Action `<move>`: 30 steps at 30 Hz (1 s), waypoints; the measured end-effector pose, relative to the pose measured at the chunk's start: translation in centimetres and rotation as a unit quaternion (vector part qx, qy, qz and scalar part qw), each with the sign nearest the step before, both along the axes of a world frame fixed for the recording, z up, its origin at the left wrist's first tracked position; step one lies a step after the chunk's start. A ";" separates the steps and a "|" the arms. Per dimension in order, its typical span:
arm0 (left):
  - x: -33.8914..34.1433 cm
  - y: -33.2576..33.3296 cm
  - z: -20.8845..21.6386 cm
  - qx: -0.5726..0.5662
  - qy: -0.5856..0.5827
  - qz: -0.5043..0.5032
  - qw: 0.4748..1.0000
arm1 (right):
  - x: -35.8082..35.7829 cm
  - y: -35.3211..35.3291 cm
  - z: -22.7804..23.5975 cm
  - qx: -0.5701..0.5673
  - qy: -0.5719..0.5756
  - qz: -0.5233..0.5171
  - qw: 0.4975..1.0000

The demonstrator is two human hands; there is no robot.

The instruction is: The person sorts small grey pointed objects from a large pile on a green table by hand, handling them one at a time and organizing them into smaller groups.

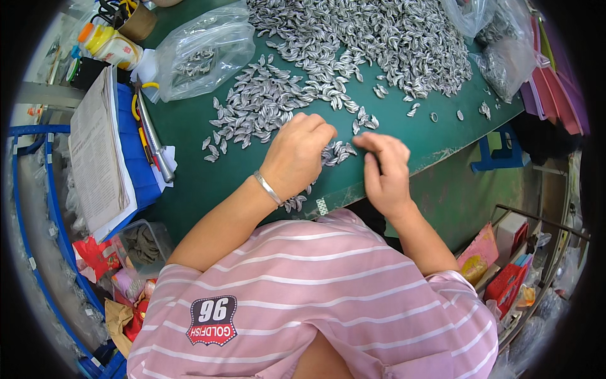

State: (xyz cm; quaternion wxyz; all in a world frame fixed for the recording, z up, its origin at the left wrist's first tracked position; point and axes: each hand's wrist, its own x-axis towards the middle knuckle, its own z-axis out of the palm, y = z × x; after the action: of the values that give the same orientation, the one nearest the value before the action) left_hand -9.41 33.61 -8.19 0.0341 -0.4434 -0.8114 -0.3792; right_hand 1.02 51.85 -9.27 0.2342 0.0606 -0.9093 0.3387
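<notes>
My left hand, with a silver bracelet on its wrist, is closed with its fingers curled over small silver-grey pieces on the table. Its fingertips are hidden, so I cannot make out what they hold. Just to the right is a small cluster of curved, leaf-shaped metal pieces. Beside that cluster is my right hand, its thumb and forefinger apart and nothing visible between them. A loose heap of the same pieces lies beyond my left hand. More pieces lie at the table edge, near my left forearm.
A large pile of pieces covers the far side of the green table. Clear plastic bags stand at both far corners. Pliers and a metal-shafted tool lie left, beside papers. A clear tub sits lower left.
</notes>
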 end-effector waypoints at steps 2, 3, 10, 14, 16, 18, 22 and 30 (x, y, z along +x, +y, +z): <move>0.0 0.3 -0.1 0.014 0.005 0.004 1.000 | 0.5 -0.1 -0.6 -0.013 -0.033 0.075 0.997; -0.1 0.6 0.0 0.013 0.006 0.000 1.000 | 0.7 -0.3 -0.3 -0.026 -0.037 0.082 0.996; 0.2 2.6 -0.2 -0.058 0.036 -0.018 0.997 | 0.1 0.6 0.3 0.064 -0.030 -0.028 0.997; -0.2 1.9 -0.2 -0.054 0.016 -0.033 0.998 | -0.2 1.4 0.0 -0.002 0.018 -0.036 0.999; -0.2 2.1 -0.3 -0.038 0.010 -0.011 0.999 | -0.9 1.2 0.0 -0.001 0.012 -0.059 0.998; 0.2 2.8 -0.3 -0.015 0.021 0.007 1.000 | -1.2 1.0 -0.1 -0.030 -0.026 -0.046 0.998; 0.3 2.9 -0.3 -0.043 0.030 0.013 0.999 | -2.0 0.8 0.2 -0.038 0.018 -0.035 0.998; 0.5 -0.8 0.9 -0.007 -0.026 0.007 1.000 | -1.6 0.7 0.4 -0.157 -0.081 0.017 0.984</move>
State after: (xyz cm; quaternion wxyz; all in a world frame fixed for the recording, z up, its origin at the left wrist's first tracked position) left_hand -8.90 32.85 -7.30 0.0125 -0.4274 -0.8178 -0.3853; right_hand -0.53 52.54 -8.85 0.1608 0.0111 -0.8596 0.4848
